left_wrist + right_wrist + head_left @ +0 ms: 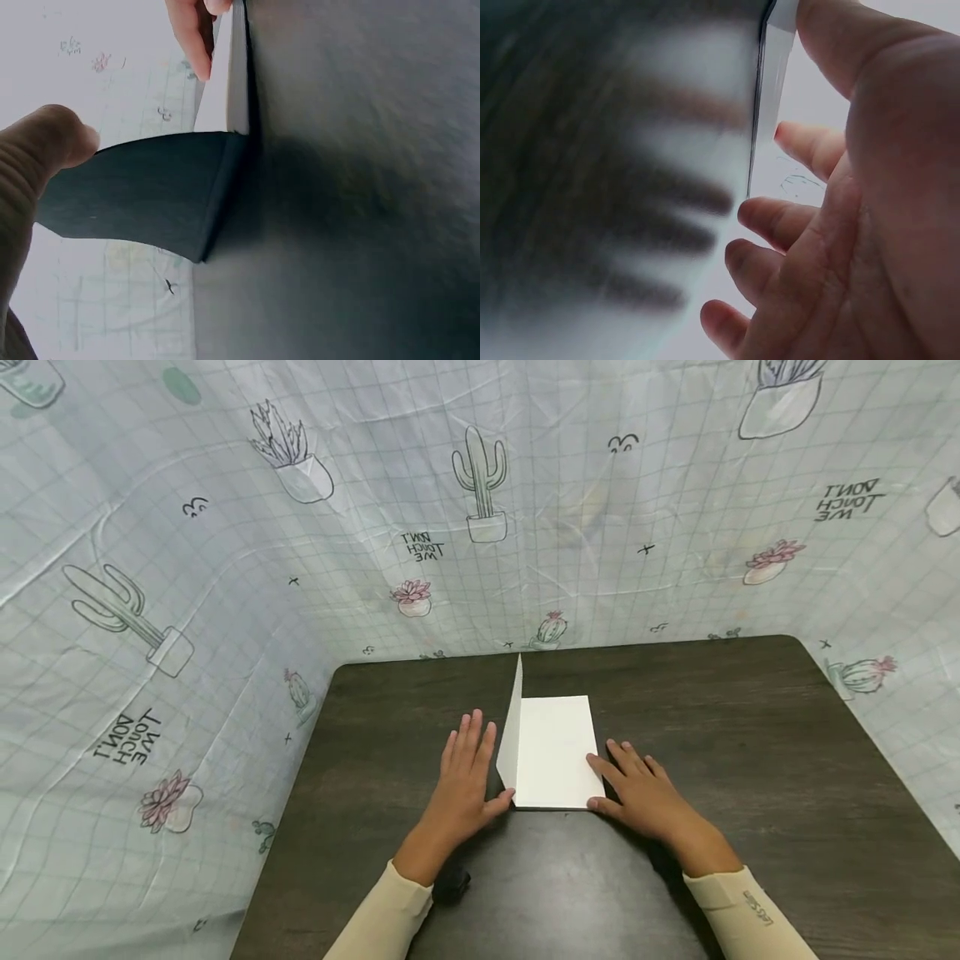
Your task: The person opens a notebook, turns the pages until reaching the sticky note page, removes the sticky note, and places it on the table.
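Note:
A notebook with blank white pages lies on the dark table. Its cover stands raised along the left side, white inside; the left wrist view shows its dark outer face. Beside that cover is my left hand, fingers straight, the thumb at the cover's lower edge in the head view. My right hand rests at the notebook's right side, with forefinger and thumb on the page edge and the other fingers spread toward the table. From the right wrist, the page block appears edge-on near the thumb.
The dark wooden table has rounded far corners. A white gridded curtain printed with cacti and potted plants hangs behind it and along both sides. A small black object shows beneath the left wrist.

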{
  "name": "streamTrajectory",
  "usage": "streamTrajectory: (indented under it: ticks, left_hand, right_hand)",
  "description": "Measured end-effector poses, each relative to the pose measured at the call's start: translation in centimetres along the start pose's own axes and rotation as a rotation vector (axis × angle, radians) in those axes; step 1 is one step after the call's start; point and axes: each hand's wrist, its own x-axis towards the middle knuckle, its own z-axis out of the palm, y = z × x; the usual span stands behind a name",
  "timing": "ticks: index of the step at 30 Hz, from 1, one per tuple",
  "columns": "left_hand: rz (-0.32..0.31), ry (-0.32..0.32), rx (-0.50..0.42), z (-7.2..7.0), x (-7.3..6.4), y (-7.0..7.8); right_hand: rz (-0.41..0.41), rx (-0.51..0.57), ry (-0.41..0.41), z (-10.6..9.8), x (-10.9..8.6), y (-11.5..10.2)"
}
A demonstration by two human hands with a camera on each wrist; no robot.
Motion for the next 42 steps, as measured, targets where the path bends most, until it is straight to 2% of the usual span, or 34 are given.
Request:
streamTrajectory:
  ticks: [3,7,14,18,22,29,33,38,42]
  left_hand:
    - [-0.027,0.062,0.003,0.1,-0.9,-0.6]
    - [-0.09,0.111,0.002,0.1,-2.2,-1.1]
    - [-0.211,0.152,0.04,0.2,-3.7,-1.7]
    - [-0.244,0.174,0.097,0.3,-4.2,-1.9]
    - [-0.289,0.16,0.138,0.3,-4.4,-2.0]
    - [-0.388,0.052,0.157,0.4,-4.4,-2.3]
    - [-0.439,-0.033,0.167,0.4,-4.5,-2.3]
    - [-0.493,-0.212,0.172,0.6,-4.4,-2.5]
    - [-0.521,-0.38,0.164,0.8,-4.6,-2.9]
  right_hand:
    - [-0.002,0.002,-0.014,0.1,0.2,-0.1]
    - [-0.008,0.01,-0.028,0.1,0.6,-0.2]
    - [-0.001,0.004,-0.045,0.4,1.0,-0.1]
    - [0.001,0.007,-0.055,0.4,1.1,0.1]
    - [0.005,0.005,-0.061,0.3,1.1,0.3]
    - [0.026,0.016,-0.085,0.0,0.9,0.8]
    - [0.023,0.013,-0.091,-0.1,0.9,1.0]
    - [0.018,0.016,-0.088,-0.3,0.9,1.0]
    - [0.013,0.016,-0.092,-0.2,1.1,0.8]
